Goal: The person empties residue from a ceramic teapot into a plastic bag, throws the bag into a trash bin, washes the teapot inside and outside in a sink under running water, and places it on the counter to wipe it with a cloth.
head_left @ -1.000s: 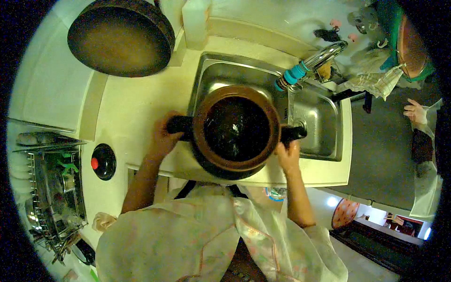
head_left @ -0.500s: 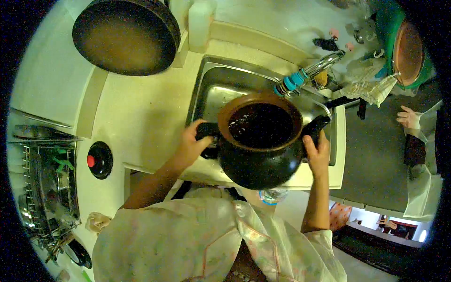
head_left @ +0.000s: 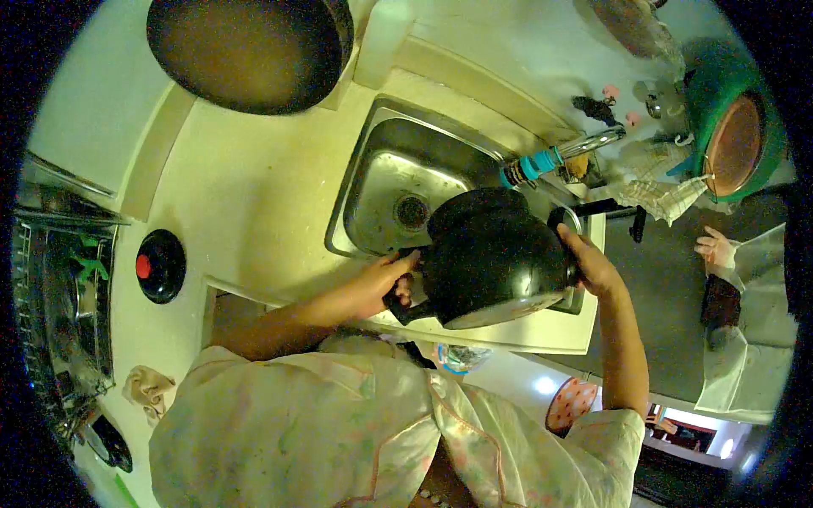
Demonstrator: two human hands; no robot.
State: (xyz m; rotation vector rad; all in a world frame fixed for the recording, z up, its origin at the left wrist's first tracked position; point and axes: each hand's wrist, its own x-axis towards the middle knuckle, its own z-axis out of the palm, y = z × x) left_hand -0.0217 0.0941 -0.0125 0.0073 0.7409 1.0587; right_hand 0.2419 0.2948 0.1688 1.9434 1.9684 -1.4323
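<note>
A black cooking pot (head_left: 500, 262) is tipped on its side over the front of the steel sink (head_left: 381, 190). Its mouth faces away from me, so the inside is hidden. My left hand (head_left: 389, 286) is closed around the left handle, next to the sink's front edge. On the other side, my right hand (head_left: 589, 261) grips the opposite handle, most of which its fingers cover. The sink drain (head_left: 412, 212) shows just left of the pot. A faucet with a turquoise fitting (head_left: 538, 162) reaches over the basin behind it.
A black lid with a red knob (head_left: 161, 266) lies on the left counter (head_left: 246, 186). A wide dark pan (head_left: 254, 51) is at the top left, a wire dish rack (head_left: 63, 305) at far left. Another hand (head_left: 717, 251) in a pale sleeve appears at right.
The pot has turned from nearly upright, mouth and dark inside showing, to tipped away from me. The right hand has risen and turned with its handle. More of the sink floor shows.
</note>
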